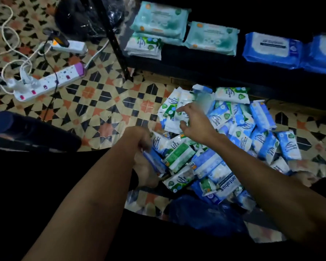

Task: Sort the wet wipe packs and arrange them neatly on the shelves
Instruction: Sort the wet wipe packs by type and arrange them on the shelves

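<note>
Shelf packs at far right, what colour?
Dark blue packs with a white label panel on top; head view, right end of the shelf.

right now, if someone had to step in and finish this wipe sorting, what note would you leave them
Left hand: grips a blue pack at the near edge of the pile.
Right hand: open, reaching over the white-and-green packs at the pile's far side, holding nothing.
Pile of small packs: mixed blue and green, loose on the floor below the shelf.
Done: teal packs stacked at the shelf's left over a few white-and-green ones, large blue packs to the right.
Left: sort nearly the whole pile by kind and shelve it.
</note>
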